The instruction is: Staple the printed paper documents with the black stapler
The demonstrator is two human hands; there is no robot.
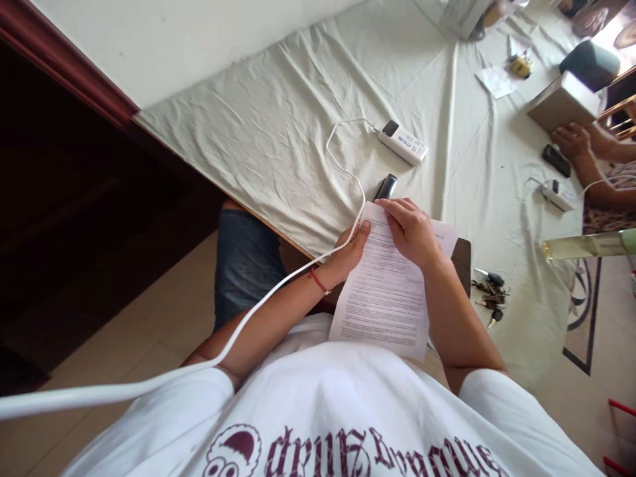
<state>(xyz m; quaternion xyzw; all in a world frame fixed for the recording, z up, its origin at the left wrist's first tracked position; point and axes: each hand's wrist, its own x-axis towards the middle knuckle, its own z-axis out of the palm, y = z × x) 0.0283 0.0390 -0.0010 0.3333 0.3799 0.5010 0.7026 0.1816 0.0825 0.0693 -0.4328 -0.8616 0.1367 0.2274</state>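
Observation:
Printed sheets of paper (382, 298) lie tilted over the table edge, close to the white shirt. My left hand (350, 252) grips their left edge near the upper corner, thumb on top. At the top edge, my right hand (412, 228) is closed on the sheets, its index finger reaching toward the upper left corner; its other fingertips are partly hidden. Just beyond my fingers is a black object that looks like a stapler (386, 187), its near end covered. Under the paper's right side shows a dark brown flat object (463, 262), mostly hidden.
A white power bank (403, 143) feeds a white cable (258, 308) that runs across my left arm. Keys (491, 295) lie at right. Across the table, another person's hand (574, 142) touches a box (565, 103). A bottle (589, 245) and a yellow item (521, 66) are farther right.

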